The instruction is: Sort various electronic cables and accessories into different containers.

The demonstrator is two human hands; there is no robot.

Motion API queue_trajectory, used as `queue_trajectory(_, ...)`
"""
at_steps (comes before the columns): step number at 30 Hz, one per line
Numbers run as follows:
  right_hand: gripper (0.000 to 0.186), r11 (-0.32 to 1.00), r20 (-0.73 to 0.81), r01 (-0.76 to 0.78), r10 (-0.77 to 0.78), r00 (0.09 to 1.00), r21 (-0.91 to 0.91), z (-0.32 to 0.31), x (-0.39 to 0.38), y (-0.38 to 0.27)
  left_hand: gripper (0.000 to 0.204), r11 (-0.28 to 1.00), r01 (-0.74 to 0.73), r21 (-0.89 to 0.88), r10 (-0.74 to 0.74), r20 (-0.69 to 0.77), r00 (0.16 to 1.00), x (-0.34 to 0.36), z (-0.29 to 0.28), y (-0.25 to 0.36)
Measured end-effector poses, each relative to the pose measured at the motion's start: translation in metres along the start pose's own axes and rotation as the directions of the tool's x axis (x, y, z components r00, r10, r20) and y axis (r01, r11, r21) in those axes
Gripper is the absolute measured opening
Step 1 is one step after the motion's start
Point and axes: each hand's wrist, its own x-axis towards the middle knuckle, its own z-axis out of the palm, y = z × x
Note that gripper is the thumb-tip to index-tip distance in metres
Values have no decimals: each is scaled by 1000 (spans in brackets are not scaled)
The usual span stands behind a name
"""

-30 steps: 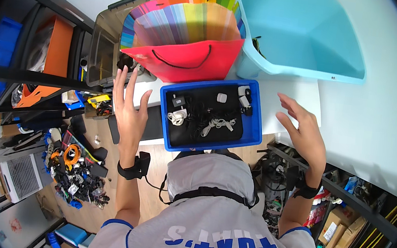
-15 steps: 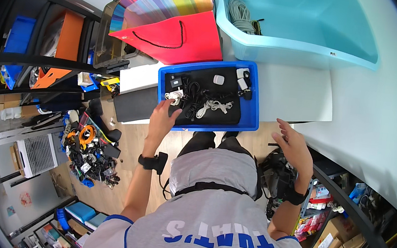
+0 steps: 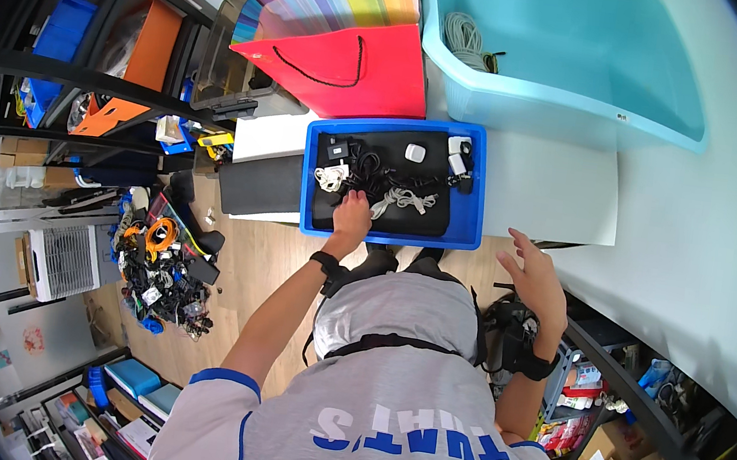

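Head view: your left hand reaches over the near edge of a blue tray at the front edge of the white desk. Its fingertips are at the near side of a tangle of black cables, left of the tray's middle. The fingers are bent, but whether this grip holds a strand is hidden; I can't tell. Your right hand is empty, fingers spread, off the desk's front edge beyond the tray's near right corner.

The black cables look light, soft and floppy, not fragile, though loops could snag on one another. A pinch around the middle of the bundle should suit better than pulling a loose end. Nearby lie a white cable toward the tray's left edge and a tied pale cable to the right of your left fingertips.

Half a second ago, your left hand was by the tray's near left corner, its fingers at the white cable; now it has moved right to the black tangle. Your right hand is as empty as it was then, in much the same place.
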Motion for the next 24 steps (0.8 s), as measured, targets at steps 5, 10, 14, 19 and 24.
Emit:
queue_trajectory(5,54,997,-34,79,-80,996,-25,12,4,-3,49,986,169,13,-169,-5,986,9,18,0)
queue_trajectory(10,55,996,-14,77,-78,997,-39,20,5,-28,53,989,133,63,-130,-51,990,17,25,-4)
queue_trajectory(14,56,994,-7,103,-103,995,-22,28,5,-41,50,999,24,32,-24,-1,1000,18,19,-18)
queue_trajectory(19,55,997,25,72,-72,997,-21,33,6,-51,57,973,46,-227,-23,105,994,12,-8,-33)
queue_trajectory(24,56,999,28,26,-26,999,-28,39,6,-61,64,756,198,-624,-50,247,968,-8,-57,-53)
